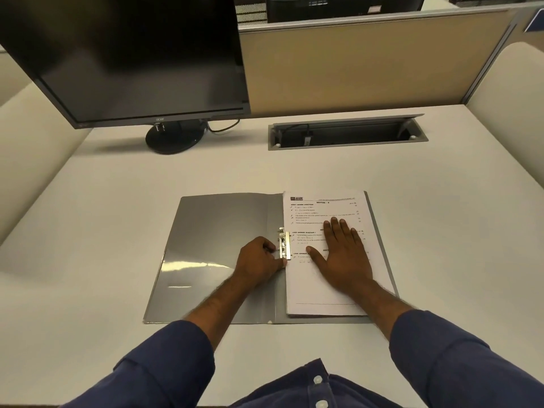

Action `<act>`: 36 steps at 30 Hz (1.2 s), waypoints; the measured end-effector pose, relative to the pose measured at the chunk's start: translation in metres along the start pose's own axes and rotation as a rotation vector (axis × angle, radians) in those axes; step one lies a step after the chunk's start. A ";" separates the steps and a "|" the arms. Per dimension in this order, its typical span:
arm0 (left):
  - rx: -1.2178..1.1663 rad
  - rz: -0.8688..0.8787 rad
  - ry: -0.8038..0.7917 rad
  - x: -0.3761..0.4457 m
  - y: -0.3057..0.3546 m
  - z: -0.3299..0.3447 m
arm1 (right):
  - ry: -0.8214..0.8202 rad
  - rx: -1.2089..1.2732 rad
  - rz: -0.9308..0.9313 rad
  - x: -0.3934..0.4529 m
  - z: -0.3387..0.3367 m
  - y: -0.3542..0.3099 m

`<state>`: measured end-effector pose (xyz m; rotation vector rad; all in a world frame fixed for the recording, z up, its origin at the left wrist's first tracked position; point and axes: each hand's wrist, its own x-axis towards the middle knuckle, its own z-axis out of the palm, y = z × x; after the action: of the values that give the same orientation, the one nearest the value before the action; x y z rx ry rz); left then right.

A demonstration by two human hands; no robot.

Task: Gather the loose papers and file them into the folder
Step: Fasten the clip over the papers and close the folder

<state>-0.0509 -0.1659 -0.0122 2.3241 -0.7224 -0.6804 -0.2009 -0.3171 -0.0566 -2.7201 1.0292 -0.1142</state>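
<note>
The papers (pixel 329 278) lie stacked on the right half of the open grey folder (pixel 212 248), long axis running away from the person, left edge against the metal clip (pixel 284 243) at the spine. The right hand (pixel 341 251) presses flat and open on the sheets; the left hand (pixel 259 260), nearer the clip, curls around its lever, fingertips hidden. Whether the clip has closed over the sheets is hard to tell. The folder sits mid-counter (pixel 441 231), well clear of the monitor (pixel 132 60).
</note>
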 end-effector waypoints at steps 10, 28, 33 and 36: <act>0.044 0.157 -0.058 -0.011 0.001 -0.009 | 0.007 -0.015 -0.002 -0.001 0.001 0.000; 0.743 0.023 0.289 0.009 -0.056 -0.108 | -0.020 -0.025 0.003 -0.001 -0.003 0.000; 0.712 -0.367 0.124 0.014 -0.073 -0.125 | -0.012 -0.032 0.005 -0.001 -0.003 0.000; 0.566 -0.400 0.100 0.013 -0.082 -0.125 | -0.009 -0.036 0.004 -0.002 -0.004 -0.001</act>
<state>0.0619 -0.0710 0.0150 3.0499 -0.4398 -0.5703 -0.2025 -0.3157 -0.0527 -2.7479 1.0439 -0.0837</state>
